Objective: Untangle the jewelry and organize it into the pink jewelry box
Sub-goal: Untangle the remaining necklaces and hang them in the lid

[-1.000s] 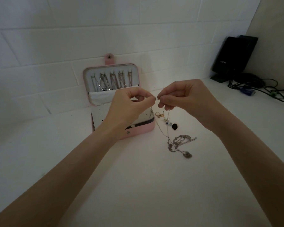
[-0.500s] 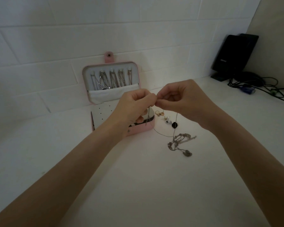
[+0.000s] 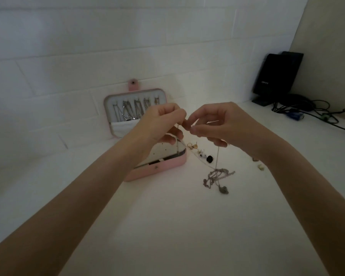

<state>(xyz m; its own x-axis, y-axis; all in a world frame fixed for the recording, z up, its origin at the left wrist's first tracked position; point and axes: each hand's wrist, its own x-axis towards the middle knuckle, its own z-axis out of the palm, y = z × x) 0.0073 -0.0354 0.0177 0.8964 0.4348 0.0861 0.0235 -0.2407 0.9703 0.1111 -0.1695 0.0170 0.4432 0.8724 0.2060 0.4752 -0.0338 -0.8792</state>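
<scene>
The left hand [image 3: 161, 124] and the right hand [image 3: 217, 124] each pinch a thin silver chain [image 3: 217, 156] up in the air. Its tangled end [image 3: 217, 179] lies on the white table [image 3: 167, 226], just beside the open pink jewelry box [image 3: 159, 168]. Small earrings [image 3: 195, 146] sit near the box.

Both hands' fingers [image 3: 184, 124] pinching a thin chain [image 3: 217, 156] above the table [image 3: 167, 226]

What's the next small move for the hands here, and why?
Probably lift and ease the chain free of the tangled pile. Both the left hand and right hand pinch its upper end, yet its lower part still runs into the pile beside the open pink box.
</scene>
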